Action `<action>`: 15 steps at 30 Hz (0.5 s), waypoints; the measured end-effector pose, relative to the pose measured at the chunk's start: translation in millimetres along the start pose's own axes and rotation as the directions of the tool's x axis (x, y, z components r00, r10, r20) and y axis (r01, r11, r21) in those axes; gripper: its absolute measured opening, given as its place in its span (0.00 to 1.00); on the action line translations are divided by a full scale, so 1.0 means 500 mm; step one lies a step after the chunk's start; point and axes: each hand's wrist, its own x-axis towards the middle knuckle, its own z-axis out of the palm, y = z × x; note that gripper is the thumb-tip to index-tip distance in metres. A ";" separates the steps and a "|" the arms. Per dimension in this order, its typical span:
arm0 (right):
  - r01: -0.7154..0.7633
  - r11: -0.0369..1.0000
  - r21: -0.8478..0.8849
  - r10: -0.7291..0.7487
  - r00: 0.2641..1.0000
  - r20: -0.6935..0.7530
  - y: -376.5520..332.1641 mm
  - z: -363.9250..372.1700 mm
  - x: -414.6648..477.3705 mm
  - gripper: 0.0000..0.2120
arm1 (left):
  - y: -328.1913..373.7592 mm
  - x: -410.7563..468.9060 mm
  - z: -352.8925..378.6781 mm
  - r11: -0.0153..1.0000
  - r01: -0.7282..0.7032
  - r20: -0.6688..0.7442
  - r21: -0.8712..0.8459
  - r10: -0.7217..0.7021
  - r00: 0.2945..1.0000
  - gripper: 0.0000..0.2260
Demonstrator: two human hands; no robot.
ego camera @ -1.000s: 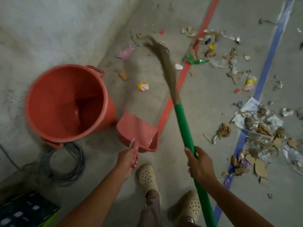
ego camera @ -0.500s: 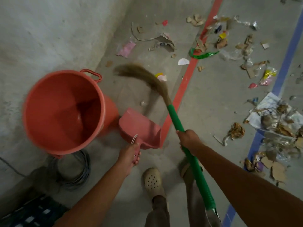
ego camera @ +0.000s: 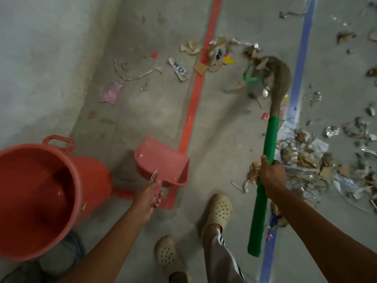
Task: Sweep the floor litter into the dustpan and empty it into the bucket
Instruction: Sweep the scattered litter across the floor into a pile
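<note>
the left hand [ego camera: 148, 196] grips the dustpan [ego camera: 163, 162] handle beside the bucket [ego camera: 67, 170]; the right hand [ego camera: 272, 176], arm stretched forward, holds the broom [ego camera: 269, 137] among litter [ego camera: 216, 56].

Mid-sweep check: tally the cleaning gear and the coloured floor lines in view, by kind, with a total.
bucket: 1
dustpan: 1
broom: 1
red floor line: 1
blue floor line: 1
Total: 5
</note>
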 end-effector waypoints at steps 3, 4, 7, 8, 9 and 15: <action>0.016 0.999 0.043 -0.018 0.999 0.039 -0.014 -0.048 0.002 0.17 | 0.049 0.004 0.055 1.000 0.005 0.052 0.003 -0.006 0.999 0.09; 0.037 0.998 0.044 -0.039 0.998 0.043 -0.014 -0.054 0.008 0.18 | 0.066 0.005 0.072 1.000 0.013 0.061 -0.001 -0.012 0.998 0.09; 0.039 0.998 0.051 -0.045 0.992 0.120 -0.019 -0.067 -0.001 0.15 | 0.112 -0.001 0.111 1.000 0.028 0.075 -0.014 -0.027 0.997 0.10; 0.047 0.997 0.064 -0.056 0.988 0.145 -0.022 -0.068 -0.008 0.14 | 0.126 -0.004 0.120 0.999 0.026 0.076 -0.025 -0.024 0.997 0.10; 0.066 0.996 0.067 -0.076 0.984 0.163 -0.027 -0.067 -0.016 0.14 | 0.139 -0.008 0.126 0.999 0.020 0.073 -0.039 -0.017 0.997 0.10; 0.184 0.982 -0.031 -0.165 0.936 0.312 -0.066 -0.048 -0.058 0.12 | 0.187 -0.032 0.138 0.996 0.007 0.033 -0.093 -0.004 0.999 0.09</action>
